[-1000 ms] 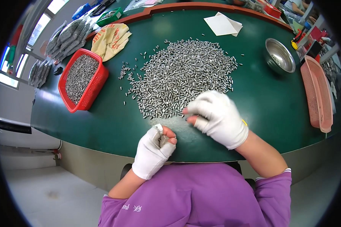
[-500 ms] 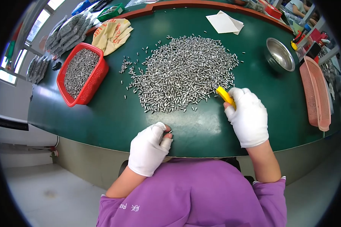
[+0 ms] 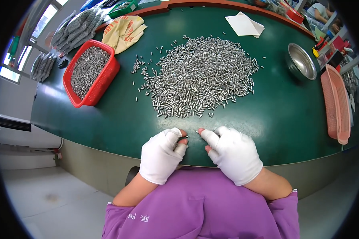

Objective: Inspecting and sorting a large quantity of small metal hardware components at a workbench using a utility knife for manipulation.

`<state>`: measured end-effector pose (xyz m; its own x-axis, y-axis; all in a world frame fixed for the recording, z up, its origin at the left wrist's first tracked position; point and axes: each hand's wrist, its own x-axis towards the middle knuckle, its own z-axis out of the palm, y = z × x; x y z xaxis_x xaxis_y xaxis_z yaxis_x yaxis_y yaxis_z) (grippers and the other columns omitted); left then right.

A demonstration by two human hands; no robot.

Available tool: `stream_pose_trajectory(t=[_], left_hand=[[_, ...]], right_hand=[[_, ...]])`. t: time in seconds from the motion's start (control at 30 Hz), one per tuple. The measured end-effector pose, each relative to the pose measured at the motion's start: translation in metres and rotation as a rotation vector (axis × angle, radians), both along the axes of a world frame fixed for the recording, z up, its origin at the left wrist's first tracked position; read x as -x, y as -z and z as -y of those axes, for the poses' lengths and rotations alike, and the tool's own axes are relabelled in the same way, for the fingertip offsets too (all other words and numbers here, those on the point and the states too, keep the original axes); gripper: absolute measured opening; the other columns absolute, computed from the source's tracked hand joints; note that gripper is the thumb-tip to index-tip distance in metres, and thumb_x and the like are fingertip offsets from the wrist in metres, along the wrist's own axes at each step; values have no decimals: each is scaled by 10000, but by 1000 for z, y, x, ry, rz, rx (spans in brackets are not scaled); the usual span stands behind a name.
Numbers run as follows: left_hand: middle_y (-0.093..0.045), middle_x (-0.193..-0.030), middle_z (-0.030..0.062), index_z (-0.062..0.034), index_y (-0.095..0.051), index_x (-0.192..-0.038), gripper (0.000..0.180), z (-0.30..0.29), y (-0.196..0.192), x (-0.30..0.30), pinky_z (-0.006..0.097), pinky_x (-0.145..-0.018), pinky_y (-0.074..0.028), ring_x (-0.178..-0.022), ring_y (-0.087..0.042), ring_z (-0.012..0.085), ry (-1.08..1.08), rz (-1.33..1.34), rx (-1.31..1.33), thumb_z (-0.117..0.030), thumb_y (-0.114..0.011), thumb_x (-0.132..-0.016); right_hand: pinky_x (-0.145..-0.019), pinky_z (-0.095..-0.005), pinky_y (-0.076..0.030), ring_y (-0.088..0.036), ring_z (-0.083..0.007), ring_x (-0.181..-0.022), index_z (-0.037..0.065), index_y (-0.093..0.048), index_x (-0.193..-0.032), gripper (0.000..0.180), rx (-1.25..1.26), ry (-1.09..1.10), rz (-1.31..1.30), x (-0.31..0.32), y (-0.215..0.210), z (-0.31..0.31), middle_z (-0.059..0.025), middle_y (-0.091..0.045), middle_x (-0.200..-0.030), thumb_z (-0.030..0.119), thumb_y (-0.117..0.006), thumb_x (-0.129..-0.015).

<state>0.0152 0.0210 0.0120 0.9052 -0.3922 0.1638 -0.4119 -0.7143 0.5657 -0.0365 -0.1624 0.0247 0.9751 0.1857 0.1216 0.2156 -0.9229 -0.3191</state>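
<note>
My left hand, in a white glove with bare fingertips, is near the table's front edge. Its thumb and index finger pinch one small silvery metal part. Facing it, my right hand, gloved the same way, is closed round a utility knife, whose thin metal tip pokes out by the index fingertip. The knife's yellow handle is hidden under the glove. A narrow gap separates the tip from the pinched part. Beyond both hands lies a broad pile of small pointed metal parts on the green table.
At the left stands a red plastic basket full of similar parts, with a yellowish cloth sack behind it. Bagged parts lie farther back. White paper, a steel bowl and a pink basket are toward the right.
My right hand has come from the pile's right edge back and leftward to my left hand, bringing the knife. The left hand keeps its pinch. The whole view has shifted slightly.
</note>
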Motion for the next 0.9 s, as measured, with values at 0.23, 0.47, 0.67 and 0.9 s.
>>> stream_pose_trajectory(t=[0.23,0.47,0.67,0.9], left_hand=[[-627,-727,61,-95,-657,-865,141,1,3,-1,329,-574,-484,-619,-603,233,42,38,-35,-45,-708,-744],[-625,-764,55,-119,-624,-886,136,5,2,-3,365,-616,-503,-700,-628,279,55,6,-23,-97,-691,-770],[-638,-774,56,-112,-613,-864,123,4,1,-2,363,-616,-503,-704,-631,282,37,-19,-24,-85,-688,-771],[-617,-728,49,-87,-639,-848,142,6,4,-6,299,-561,-481,-591,-585,200,63,80,-4,-21,-710,-745]], right_hand=[[-580,-392,-514,-618,-276,-674,196,-664,-1159,380,-177,21,-76,2,-2,-4,-73,-581,-803,172,-668,-779],[-582,-390,-518,-624,-279,-671,197,-668,-1151,370,-167,43,-103,1,-3,-5,-67,-588,-814,176,-669,-782],[-594,-373,-527,-627,-247,-722,169,-643,-1135,325,-159,21,-104,1,-3,-3,-72,-566,-795,192,-627,-811],[-591,-384,-524,-629,-264,-704,186,-657,-1141,340,-178,46,-115,0,-3,-3,-69,-578,-809,191,-645,-801]])
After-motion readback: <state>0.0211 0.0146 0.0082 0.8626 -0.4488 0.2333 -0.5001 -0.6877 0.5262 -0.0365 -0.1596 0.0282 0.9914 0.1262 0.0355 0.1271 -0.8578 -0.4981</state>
